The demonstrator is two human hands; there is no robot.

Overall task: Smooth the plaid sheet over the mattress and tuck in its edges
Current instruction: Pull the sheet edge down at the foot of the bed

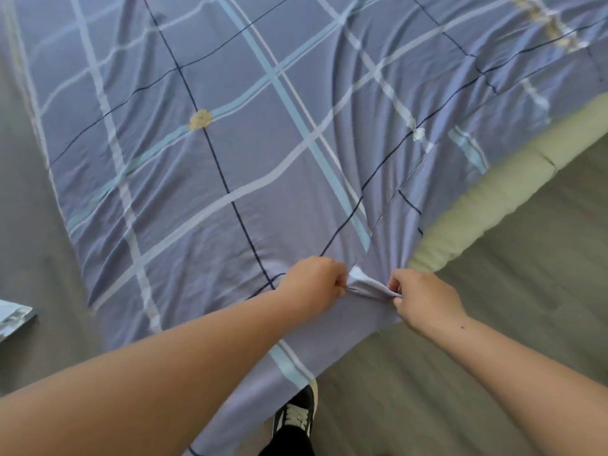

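Looking at where this stands, I'd put it around the middle, maybe a bit short of that. The plaid sheet point(230, 143) is spread across most of the top of the mattress point(493, 199), so the laying-out part looks done. It's nowhere near smooth though: a fan of long creases runs from the near corner up toward the far right, plus softer ripples across the middle.

Both hands are at that near corner. The left hand point(312, 284) has its fingers curled in, pinching a bunched bit of fabric. The right hand point(424, 301) is just beside it doing the same, thumb and fingers nipped on the pale fold between the two. Neither hand holds anything but sheet.

What's left, as far as I can tell:
- The right side of the mattress is bare. Its pale padded edge is showing and the sheet's edge lies on top rather than wrapped under, so no tuck there.
- The corner flap hangs loose down toward the floor point(543, 241), next to the shoe point(296, 413).
- The left edge drapes over the side, and I can't tell if it's tucked.

My guess is the corner needs pulling taut first, then all the tucking
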